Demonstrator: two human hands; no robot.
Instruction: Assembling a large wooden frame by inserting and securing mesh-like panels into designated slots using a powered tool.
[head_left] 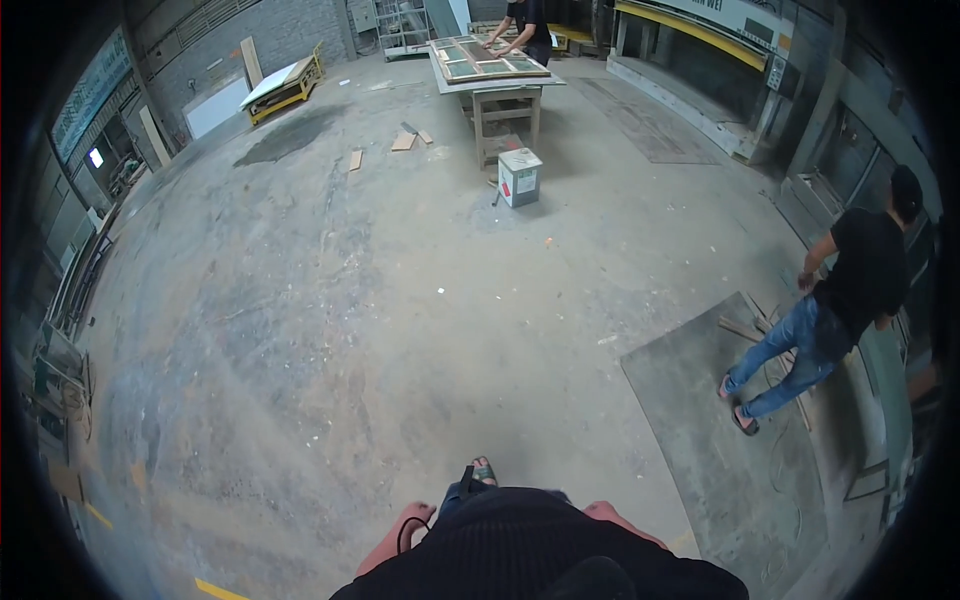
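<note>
My left hand (416,513) hangs low beside my body, at the bottom of the view. A thin black loop (402,540), like a cord, shows by its wrist. On the other side my right hand (600,511) is partly covered by my dark ribbed top (540,540). The fingers of both hands are too hidden to make out, and I see nothing held in either. One sandaled foot (484,469) shows on the concrete floor in front of me.
Ahead stands a workbench (508,88) with a framed panel on it and a person leaning over. A square metal can (519,178) sits before it. Wood offcuts (403,141) lie to its left. At right another person (850,280) stands on a floor sheet (700,380) near wood strips.
</note>
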